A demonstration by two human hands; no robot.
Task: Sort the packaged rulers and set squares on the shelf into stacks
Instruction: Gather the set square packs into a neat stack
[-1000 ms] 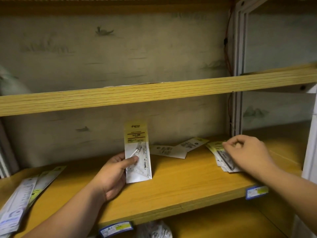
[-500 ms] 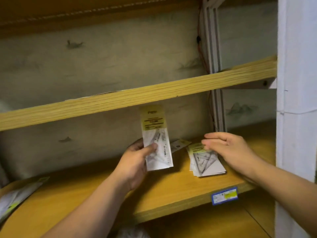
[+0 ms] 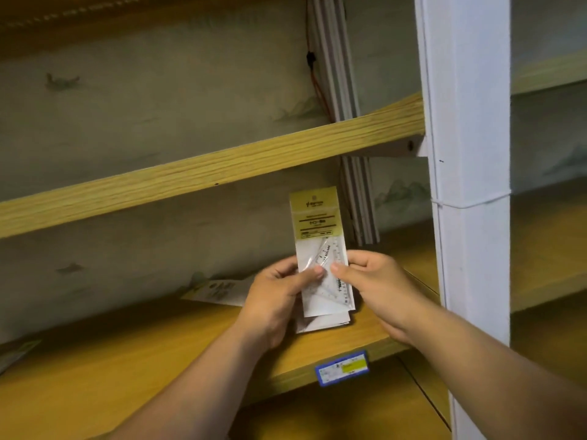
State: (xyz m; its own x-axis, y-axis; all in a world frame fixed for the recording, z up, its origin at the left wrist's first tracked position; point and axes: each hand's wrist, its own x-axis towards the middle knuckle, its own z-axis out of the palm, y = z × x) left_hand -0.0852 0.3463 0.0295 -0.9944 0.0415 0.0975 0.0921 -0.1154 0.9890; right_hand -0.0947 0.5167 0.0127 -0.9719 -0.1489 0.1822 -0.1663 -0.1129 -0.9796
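A packaged set square [image 3: 319, 230] with a yellow header card stands upright above the wooden shelf [image 3: 158, 354]. My left hand [image 3: 276, 300] grips its left edge, thumb across the front. My right hand [image 3: 378, 281] pinches its right edge, thumb on the clear plastic. Under it, a stack of similar packages [image 3: 327, 322] lies on the shelf, mostly hidden by the held pack and my hands. Another package [image 3: 219, 290] lies flat further back, left of my left hand. A ruler package [image 3: 16, 354] shows at the far left edge.
A white upright post [image 3: 467, 185] stands just right of my right arm. A second wooden shelf board [image 3: 206, 169] runs overhead. A blue and yellow price label [image 3: 343, 368] is fixed to the shelf's front edge. More shelves show beyond the post.
My left hand carried the set square package rightward over the stack. My right hand left the stack and took hold of the package's right edge. The view swung right.
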